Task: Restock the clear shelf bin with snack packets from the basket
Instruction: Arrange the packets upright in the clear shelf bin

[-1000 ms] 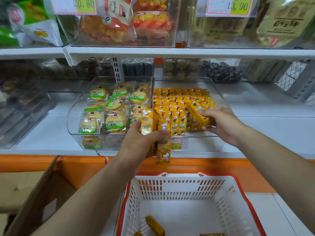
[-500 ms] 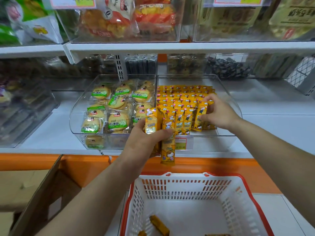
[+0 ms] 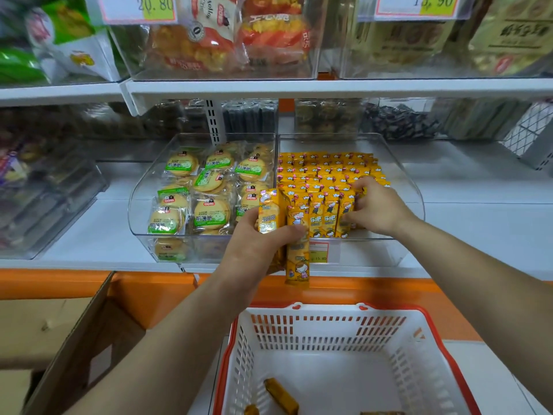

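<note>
A clear shelf bin [image 3: 414, 199] on the white shelf holds rows of yellow snack packets [image 3: 323, 172]. My left hand [image 3: 254, 250] grips a small bunch of the same yellow packets [image 3: 296, 235] upright in front of the bin's front wall. My right hand [image 3: 378, 206] is inside the bin at its front right, fingers curled on a standing packet [image 3: 344, 217] in the front row. Below, the white basket with a red rim [image 3: 329, 327] has a few brown-yellow packets [image 3: 281, 396] lying on its bottom.
A second clear bin [image 3: 140, 205] of round green-labelled biscuits stands left of the yellow one. An upper shelf [image 3: 299, 86] carries more bins overhead. An open cardboard box [image 3: 74, 339] sits at lower left. An orange ledge [image 3: 359, 287] runs under the shelf.
My right hand has set its packets upright in the bin's front row and drawn back toward the front right. The left hand keeps its bunch in nearly the same place.
</note>
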